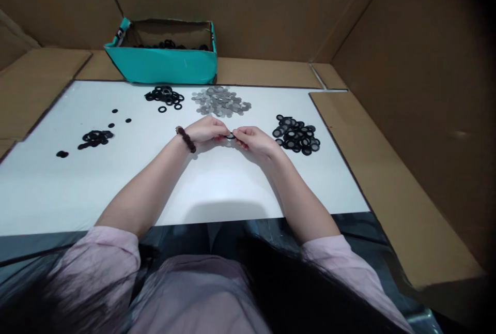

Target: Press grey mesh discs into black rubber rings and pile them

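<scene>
While both hands meet near the middle of the white bench [217, 184], the left hand [209, 130] and right hand [253, 140] each pinch a small black ring [230, 136] between nearly closed fingertips. Beyond them, grey discs [220, 101] and loose rings [165, 97] lie along the far edge. Toward the bench's right edge sits a heap of rings with grey centres [296, 136]; dark pieces [95, 138] are scattered toward the left edge. Past the far edge, a teal box [166, 65] holds black pieces [169, 44]; white marks on its left corner are too small to read.
</scene>
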A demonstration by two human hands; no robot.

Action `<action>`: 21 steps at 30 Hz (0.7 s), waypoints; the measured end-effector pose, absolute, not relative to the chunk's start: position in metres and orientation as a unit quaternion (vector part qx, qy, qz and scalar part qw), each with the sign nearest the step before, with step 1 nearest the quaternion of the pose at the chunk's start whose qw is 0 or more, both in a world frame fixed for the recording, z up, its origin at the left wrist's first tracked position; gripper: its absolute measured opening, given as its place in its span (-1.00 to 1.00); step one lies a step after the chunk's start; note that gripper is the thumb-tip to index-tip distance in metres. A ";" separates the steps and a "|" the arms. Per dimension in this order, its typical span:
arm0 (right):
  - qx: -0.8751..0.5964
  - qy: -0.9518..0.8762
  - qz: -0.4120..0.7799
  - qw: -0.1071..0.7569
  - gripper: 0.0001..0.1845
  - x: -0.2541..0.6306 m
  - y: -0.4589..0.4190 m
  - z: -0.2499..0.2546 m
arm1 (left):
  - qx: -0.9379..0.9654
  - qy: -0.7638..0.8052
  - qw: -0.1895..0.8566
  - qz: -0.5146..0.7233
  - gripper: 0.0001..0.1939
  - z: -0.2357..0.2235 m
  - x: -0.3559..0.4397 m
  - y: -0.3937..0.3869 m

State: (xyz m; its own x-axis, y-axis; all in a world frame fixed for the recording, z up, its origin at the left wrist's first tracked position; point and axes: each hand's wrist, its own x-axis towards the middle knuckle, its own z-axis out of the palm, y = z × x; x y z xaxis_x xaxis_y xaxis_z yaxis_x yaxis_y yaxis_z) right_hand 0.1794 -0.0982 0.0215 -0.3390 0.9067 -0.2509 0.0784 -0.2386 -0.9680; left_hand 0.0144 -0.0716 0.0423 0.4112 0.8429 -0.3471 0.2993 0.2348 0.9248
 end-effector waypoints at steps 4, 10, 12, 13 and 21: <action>-0.485 -0.474 0.641 0.361 -0.63 0.171 -0.100 0.020 | 0.541 0.487 0.622 0.288 -0.72 0.042 0.020 -0.078; -0.457 -0.490 0.674 0.312 -0.62 0.178 -0.100 0.027 | 0.573 0.470 0.644 0.189 -0.84 0.045 0.011 -0.075; -0.435 -0.514 0.688 0.270 -0.63 0.184 -0.100 0.030 | 0.600 0.456 0.642 0.140 -0.93 0.047 0.006 -0.072; -0.431 -0.522 0.690 0.257 -0.64 0.185 -0.100 0.030 | 0.611 0.449 0.639 0.126 -0.95 0.048 0.004 -0.071; -0.479 -0.539 0.602 0.342 -0.58 0.172 -0.101 0.017 | 0.616 0.455 0.625 0.153 -0.76 0.047 0.007 -0.074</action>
